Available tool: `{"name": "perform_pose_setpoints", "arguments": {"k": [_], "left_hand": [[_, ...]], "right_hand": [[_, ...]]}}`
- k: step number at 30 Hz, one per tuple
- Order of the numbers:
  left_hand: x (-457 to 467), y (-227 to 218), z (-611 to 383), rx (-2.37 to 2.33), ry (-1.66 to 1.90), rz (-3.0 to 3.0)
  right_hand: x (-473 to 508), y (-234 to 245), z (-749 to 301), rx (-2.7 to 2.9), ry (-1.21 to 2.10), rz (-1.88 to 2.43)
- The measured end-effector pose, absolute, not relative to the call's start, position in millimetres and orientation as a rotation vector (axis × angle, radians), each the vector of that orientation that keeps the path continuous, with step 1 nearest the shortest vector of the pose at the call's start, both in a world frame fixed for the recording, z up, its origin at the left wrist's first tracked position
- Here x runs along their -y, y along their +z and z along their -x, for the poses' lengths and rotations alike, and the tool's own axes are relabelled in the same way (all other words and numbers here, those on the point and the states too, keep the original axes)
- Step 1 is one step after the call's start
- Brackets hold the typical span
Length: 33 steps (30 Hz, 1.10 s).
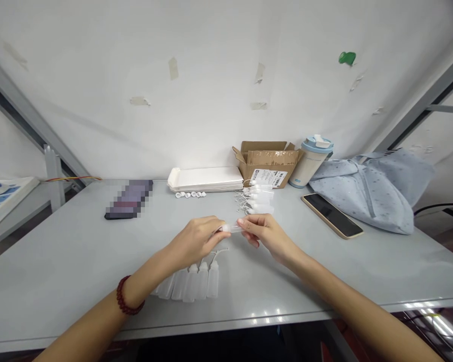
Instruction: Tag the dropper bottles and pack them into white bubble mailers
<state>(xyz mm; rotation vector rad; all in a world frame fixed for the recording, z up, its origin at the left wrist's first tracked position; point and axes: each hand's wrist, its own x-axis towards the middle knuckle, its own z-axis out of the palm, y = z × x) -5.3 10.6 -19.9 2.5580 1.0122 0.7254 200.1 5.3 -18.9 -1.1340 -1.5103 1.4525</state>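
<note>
Between my two hands, over the middle of the table, lies a small translucent plastic bottle (234,229), held sideways. The fingers of my left hand (204,236) pinch its white neck or cap end. My right hand (262,230) grips the other end of its body between thumb and fingers. Below my left hand several similar translucent bottles (192,284) lie in a row, some with thin white tethered caps, partly hidden by my forearm. Beyond my right hand another group of bottles (258,201) lies with their thin white cords pointing left.
Several small white caps (191,194) sit before a stack of white envelopes (211,178). Behind are an open cardboard box (268,168) and a tumbler (309,161). To the right lie a phone (332,215) and a blue cloth bag (366,191); a blurred dark object (130,199) lies left.
</note>
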Motion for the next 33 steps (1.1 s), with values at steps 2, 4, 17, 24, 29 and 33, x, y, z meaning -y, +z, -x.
{"name": "perform_pose_setpoints", "arguments": {"k": [2, 4, 17, 24, 29, 33], "left_hand": [[-14.2, -14.3, 8.4, -1.058, 0.731, -2.398], [-16.5, -9.3, 10.7, -1.105, 0.735, -2.237], [-8.4, -5.6, 4.9, -1.044, 0.661, -1.722], [-6.5, -3.9, 1.8, -1.029, 0.724, -1.640], [-2.1, -6.4, 1.9, -1.059, 0.755, -1.750], [-5.3, -6.3, 3.5, -1.081, 0.727, -1.926]], "right_hand": [[-6.8, -18.4, -200.9, 1.530, 1.387, 1.129], [-7.8, -18.0, -201.7, 1.547, 1.339, 1.121], [1.4, -26.4, -197.5, 1.929, 0.630, 1.024], [7.5, -24.2, -198.2, 1.985, 0.566, 0.949], [5.1, -19.1, -198.5, 1.870, 0.938, 1.052], [3.8, -18.9, -197.1, 1.821, 1.055, 1.097]]}}
